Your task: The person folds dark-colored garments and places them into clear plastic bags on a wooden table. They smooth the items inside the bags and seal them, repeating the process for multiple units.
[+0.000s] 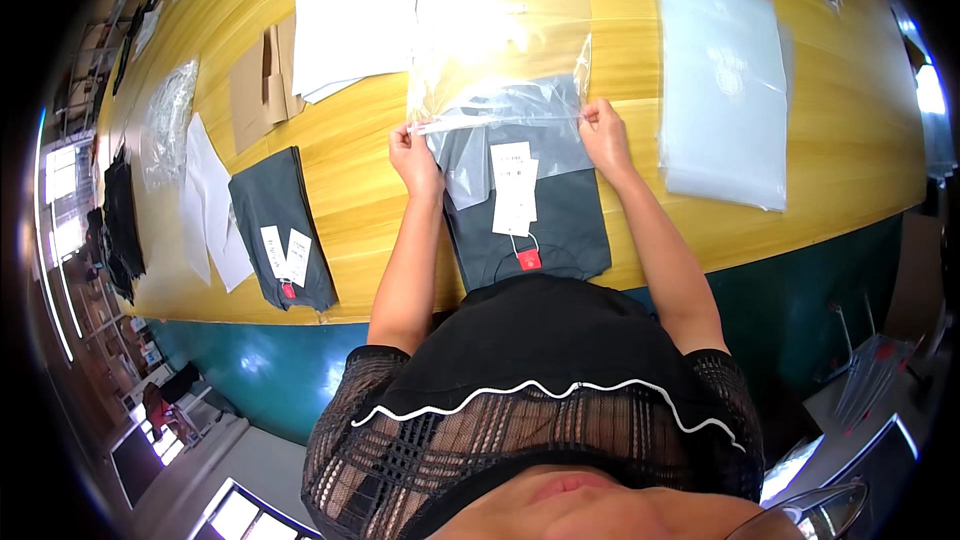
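Observation:
In front of me lies a folded dark grey shirt (559, 217), its neckline towards my body. White paper hang tags (512, 191) rest on it, tied by a loop near a red label (529, 259). A clear plastic garment bag (499, 52) covers the far part of the shirt and stretches away over the table, with strong glare on it. My left hand (415, 161) pinches the left end of the bag's crosswise edge. At the right end of that edge, my right hand (603, 136) pinches the film, so the edge runs nearly straight between both hands.
Left of me is another folded dark garment (281, 229) with tags. White paper sheets (356, 22), brown cardboard (259, 82) and crumpled clear plastic (171, 124) lie beyond it. A stack of translucent bags (724, 90) is on the right. The wooden tabletop (840, 142) has its near edge at my waist.

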Available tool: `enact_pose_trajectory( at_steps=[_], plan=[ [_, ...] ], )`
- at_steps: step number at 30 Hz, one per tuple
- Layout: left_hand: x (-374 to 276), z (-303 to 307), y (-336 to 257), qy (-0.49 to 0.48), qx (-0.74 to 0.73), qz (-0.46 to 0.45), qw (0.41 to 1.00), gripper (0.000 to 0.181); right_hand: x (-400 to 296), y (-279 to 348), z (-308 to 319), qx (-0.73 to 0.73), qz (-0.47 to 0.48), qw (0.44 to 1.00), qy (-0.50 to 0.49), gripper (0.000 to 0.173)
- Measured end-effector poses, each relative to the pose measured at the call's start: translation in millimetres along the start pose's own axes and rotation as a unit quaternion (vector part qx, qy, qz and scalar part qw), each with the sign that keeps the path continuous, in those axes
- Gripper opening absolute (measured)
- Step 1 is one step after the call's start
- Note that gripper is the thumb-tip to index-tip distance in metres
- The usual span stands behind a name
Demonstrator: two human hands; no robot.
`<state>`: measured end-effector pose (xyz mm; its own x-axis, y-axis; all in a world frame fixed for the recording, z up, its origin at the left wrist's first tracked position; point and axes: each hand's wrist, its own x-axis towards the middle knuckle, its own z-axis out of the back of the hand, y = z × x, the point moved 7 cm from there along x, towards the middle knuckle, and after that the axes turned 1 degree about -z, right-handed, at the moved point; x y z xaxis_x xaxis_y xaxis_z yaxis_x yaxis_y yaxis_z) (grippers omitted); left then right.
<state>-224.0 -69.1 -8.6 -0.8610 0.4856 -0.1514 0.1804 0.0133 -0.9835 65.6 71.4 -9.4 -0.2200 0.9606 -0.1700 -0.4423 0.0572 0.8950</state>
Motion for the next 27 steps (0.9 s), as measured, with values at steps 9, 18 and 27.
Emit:
enact_pose_trajectory(
  at_steps=[9,18,27],
  plan=[
    [-24,40,-3,0.013,0.241,-0.101,0.965,0.01,-15,8,-8,-0.07,0.052,0.996,-0.018,0.009],
    [-77,51,-15,0.104,0.347,-0.185,0.913,0.008,-57,-31,-8,0.263,-0.106,0.956,0.073,0.007],
    [-81,21,-12,0.254,0.44,-0.186,0.841,0.014,-95,-67,35,-0.032,-0.104,0.993,0.037,0.018]
  ],
)
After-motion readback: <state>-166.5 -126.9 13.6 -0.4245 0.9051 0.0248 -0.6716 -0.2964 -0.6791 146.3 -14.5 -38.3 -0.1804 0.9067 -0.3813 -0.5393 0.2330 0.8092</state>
